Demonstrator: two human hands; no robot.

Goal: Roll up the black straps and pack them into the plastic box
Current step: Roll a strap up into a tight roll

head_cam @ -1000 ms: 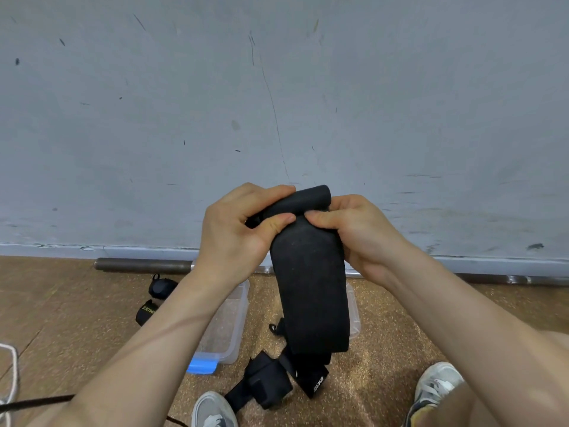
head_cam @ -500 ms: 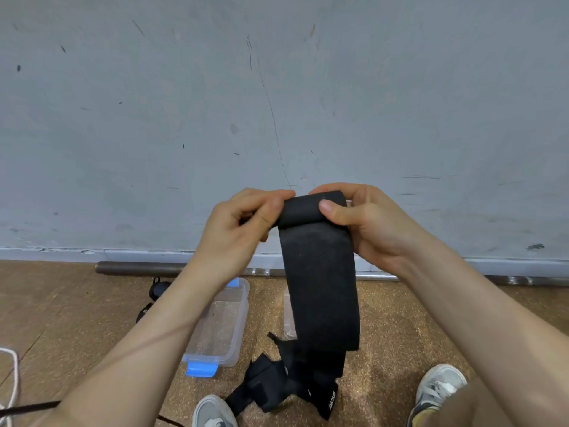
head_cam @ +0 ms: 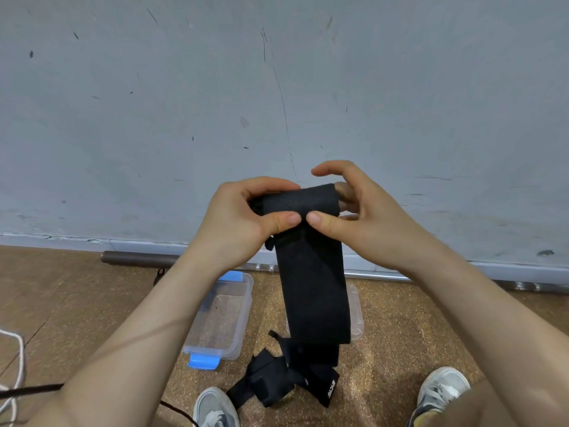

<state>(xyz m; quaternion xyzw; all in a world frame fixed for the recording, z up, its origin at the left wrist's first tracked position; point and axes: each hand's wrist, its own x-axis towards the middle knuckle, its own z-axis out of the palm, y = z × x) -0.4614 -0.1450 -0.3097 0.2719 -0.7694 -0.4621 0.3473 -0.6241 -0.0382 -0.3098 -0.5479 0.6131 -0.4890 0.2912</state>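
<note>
Since half a second ago the right hand (head_cam: pixel 363 223) has lifted its forefinger off the roll. Its thumb has slid down the front to meet the left thumb, tip beside tip. The black strap (head_cam: pixel 311 288) is held in mid-air before the grey wall (head_cam: pixel 277 87). Its top is wound into a short roll and the rest hangs toward 6 o'clock, the loose end crumpled on the cork floor (head_cam: pixel 400 334) between two grey shoes (head_cam: pixel 443 389).

The plastic box (head_cam: pixel 221 315), with blue clips, sits open on the floor at 7 o'clock from the hands, partly behind the left forearm. The hanging strap hides most of a second clear container (head_cam: pixel 357 315). A metal bar (head_cam: pixel 138 258) lies along the wall's foot, and a white cord (head_cam: pixel 18 359) at 8 o'clock.

The left hand (head_cam: pixel 243 223) grips the roll, fingers curled over its top. The right hand pinches the roll's other end between thumb and lower fingers.
</note>
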